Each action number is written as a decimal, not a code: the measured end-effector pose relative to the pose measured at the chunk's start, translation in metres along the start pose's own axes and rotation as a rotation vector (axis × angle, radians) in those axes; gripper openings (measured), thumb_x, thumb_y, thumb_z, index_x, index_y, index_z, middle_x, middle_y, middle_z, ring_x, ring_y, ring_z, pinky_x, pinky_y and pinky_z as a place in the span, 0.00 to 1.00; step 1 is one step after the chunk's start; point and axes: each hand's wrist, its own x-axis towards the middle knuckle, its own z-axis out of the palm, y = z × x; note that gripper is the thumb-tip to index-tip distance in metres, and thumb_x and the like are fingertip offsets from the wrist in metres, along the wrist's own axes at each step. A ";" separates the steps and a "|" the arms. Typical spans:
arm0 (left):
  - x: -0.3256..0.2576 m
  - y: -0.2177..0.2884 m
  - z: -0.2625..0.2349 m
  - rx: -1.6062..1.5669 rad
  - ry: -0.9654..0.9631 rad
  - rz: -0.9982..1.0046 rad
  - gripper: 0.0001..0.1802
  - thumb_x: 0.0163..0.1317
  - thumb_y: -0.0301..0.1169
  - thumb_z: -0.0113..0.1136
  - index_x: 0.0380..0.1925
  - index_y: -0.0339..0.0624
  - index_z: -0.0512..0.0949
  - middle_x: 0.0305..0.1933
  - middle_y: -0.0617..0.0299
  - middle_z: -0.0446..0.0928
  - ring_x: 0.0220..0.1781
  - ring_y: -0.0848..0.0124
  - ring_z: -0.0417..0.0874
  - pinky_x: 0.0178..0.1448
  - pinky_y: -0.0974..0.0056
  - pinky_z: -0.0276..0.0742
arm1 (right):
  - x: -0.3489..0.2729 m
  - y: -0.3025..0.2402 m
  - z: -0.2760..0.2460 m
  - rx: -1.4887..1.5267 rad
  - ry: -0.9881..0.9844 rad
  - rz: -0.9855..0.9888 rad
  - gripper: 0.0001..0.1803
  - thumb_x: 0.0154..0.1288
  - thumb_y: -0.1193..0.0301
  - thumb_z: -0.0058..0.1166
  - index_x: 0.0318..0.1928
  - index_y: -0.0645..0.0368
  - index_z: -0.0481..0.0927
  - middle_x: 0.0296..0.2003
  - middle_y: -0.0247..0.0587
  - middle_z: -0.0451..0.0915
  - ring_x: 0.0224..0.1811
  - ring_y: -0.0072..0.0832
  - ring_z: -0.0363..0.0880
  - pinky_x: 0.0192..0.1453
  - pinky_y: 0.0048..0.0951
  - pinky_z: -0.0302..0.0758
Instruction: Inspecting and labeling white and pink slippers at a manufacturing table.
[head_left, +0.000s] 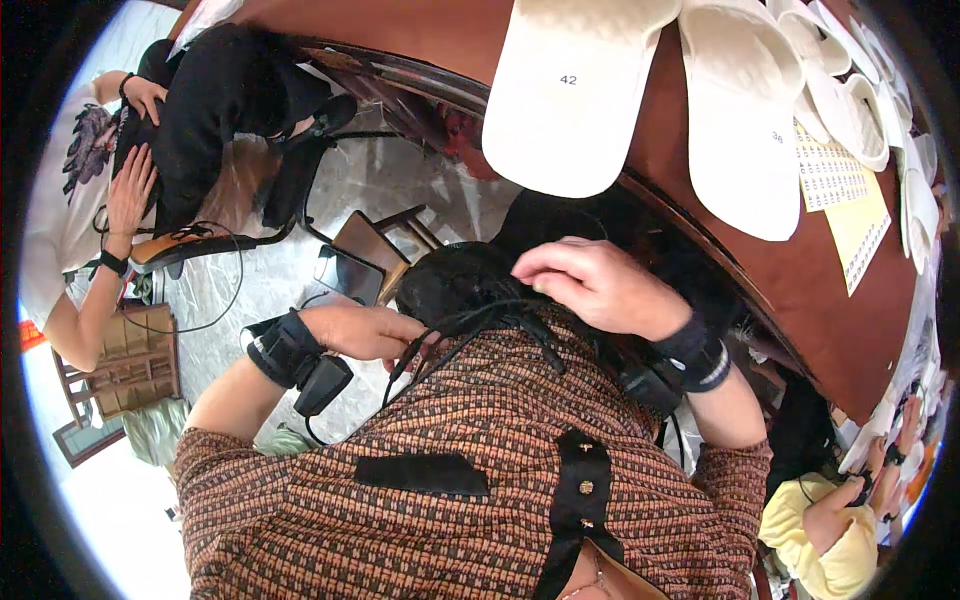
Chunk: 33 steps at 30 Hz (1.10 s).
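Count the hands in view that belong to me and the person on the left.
4: your left hand at the black cables, your right hand near the picture's middle, and the other person's upper hand and lower hand at far left. None is fully hidden.

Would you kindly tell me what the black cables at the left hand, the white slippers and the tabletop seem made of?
Black cables: probably flexible plastic or rubber, dull; they bend in smooth curves.
White slippers: likely moulded foam or soft plastic, matte; no stitching shows.
Tabletop: perhaps laminate or painted wood, low-sheen; its reddish-brown is even, without clear grain.
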 end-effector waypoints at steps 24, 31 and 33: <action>0.010 0.068 -0.036 0.655 0.775 0.421 0.14 0.64 0.32 0.55 0.45 0.35 0.80 0.42 0.44 0.82 0.46 0.47 0.82 0.53 0.54 0.78 | -0.016 -0.122 0.015 0.202 -0.396 -0.496 0.11 0.68 0.68 0.53 0.48 0.60 0.76 0.41 0.43 0.78 0.47 0.40 0.76 0.56 0.40 0.69; -0.011 0.140 -0.035 0.549 1.117 0.662 0.07 0.62 0.21 0.57 0.40 0.35 0.81 0.35 0.53 0.81 0.37 0.63 0.84 0.42 0.64 0.78 | -0.017 -0.124 0.036 0.056 -0.314 -0.560 0.13 0.69 0.67 0.51 0.49 0.60 0.74 0.40 0.46 0.75 0.48 0.42 0.74 0.53 0.41 0.67; -0.010 0.154 -0.031 0.353 1.159 0.697 0.08 0.65 0.20 0.52 0.40 0.31 0.79 0.35 0.60 0.80 0.37 0.74 0.81 0.42 0.69 0.76 | -0.018 -0.124 0.033 0.119 -0.430 -0.564 0.14 0.73 0.67 0.48 0.53 0.61 0.72 0.41 0.45 0.74 0.47 0.42 0.71 0.55 0.41 0.66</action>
